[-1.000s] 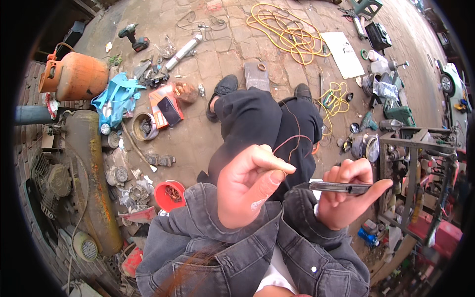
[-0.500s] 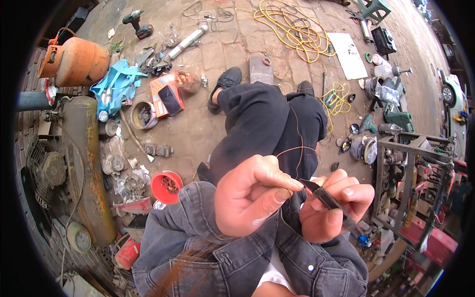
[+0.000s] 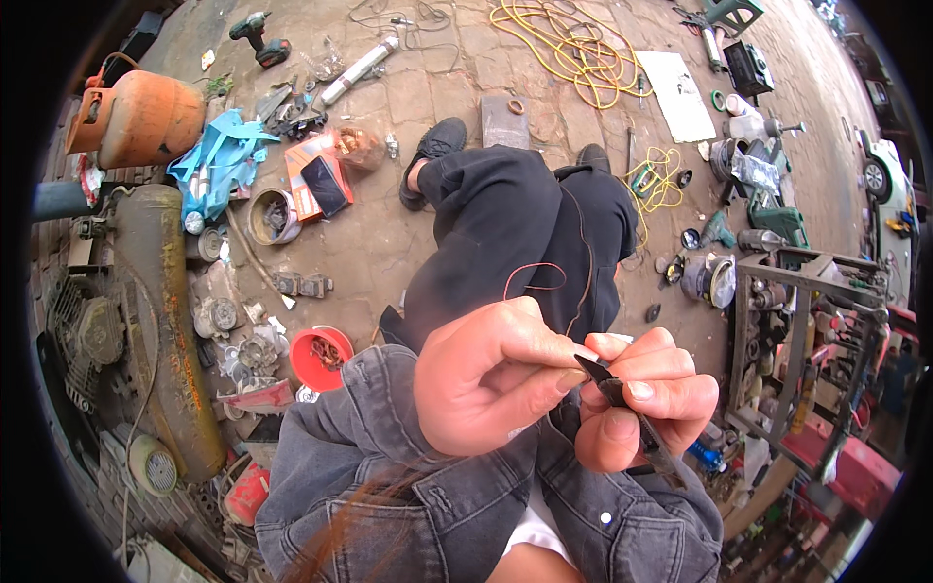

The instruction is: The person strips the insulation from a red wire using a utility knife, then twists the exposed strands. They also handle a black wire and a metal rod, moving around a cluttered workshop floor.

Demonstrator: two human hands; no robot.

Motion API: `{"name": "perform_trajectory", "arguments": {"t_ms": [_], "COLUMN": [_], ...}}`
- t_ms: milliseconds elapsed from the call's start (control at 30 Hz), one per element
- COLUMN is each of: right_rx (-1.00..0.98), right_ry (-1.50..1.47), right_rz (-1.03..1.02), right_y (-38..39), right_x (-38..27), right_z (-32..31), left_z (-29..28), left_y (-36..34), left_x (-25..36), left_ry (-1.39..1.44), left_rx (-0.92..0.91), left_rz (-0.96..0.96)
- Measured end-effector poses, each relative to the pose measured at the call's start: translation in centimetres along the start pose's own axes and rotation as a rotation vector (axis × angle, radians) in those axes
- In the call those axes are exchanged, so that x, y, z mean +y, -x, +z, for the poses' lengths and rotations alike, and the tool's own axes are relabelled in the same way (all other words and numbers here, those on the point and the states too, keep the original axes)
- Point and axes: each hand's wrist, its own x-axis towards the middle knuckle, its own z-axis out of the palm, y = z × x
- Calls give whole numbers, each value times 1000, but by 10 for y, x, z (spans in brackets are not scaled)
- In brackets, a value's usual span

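My left hand (image 3: 486, 379) is closed, thumb and forefinger pinching the end of a thin wire. The thin red wire (image 3: 534, 265) loops up behind the hand, and a thin brown length (image 3: 588, 248) trails over my dark trousers. My right hand (image 3: 661, 389) grips a dark utility knife (image 3: 649, 440), its pointed black blade tilted up toward the left fingertips. Both hands meet in front of my lap, with the blade beside the pinched fingers. The exact spot where blade and wire meet is hidden by the fingers.
A red bucket (image 3: 309, 371) with copper-coloured scraps stands left of me. Beyond it are a phone (image 3: 326, 187), a blue plastic bag (image 3: 219, 160) and an orange gas cylinder (image 3: 155, 121). Ahead lie a yellow cable (image 3: 559, 49) and a cordless drill (image 3: 258, 41). A metal frame (image 3: 743, 350) stands at right.
The right hand and knife have moved slightly left, bringing the blade closer against the left fingertips. The red wire's loop has shifted left and changed shape. The whole view has shifted a little.
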Motion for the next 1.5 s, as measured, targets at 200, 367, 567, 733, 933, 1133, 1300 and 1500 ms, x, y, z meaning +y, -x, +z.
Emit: {"name": "perform_trajectory", "arguments": {"t_ms": [200,367,567,733,933,1133,1300,1500], "right_rx": [8,-2,-13,-56,-27,-63,-70,-70], "right_ry": [-11,-30,-154,-156,-120,-113,-157,-114], "right_rz": [3,74,130,144,72,87,107,113], "right_y": [-2,-1,-3,-4,-4,-5,-6,-6], "right_x": [-1,-3,-6,-7,0,-2,-4,-5], "right_z": [1,5,2,-2,4,0,-2,-2], "left_z": [0,0,-2,-4,-4,-3,-2,-2], "left_y": [1,2,1,1,0,2,2,2], "left_x": [1,2,-1,-1,-2,-1,1,2], "left_ry": [-19,24,-5,31,49,96,142,187], "left_rx": [0,10,-13,-26,-29,-4,5,-17], "left_rz": [-25,-45,5,-25,-17,-56,-95,-88]}}
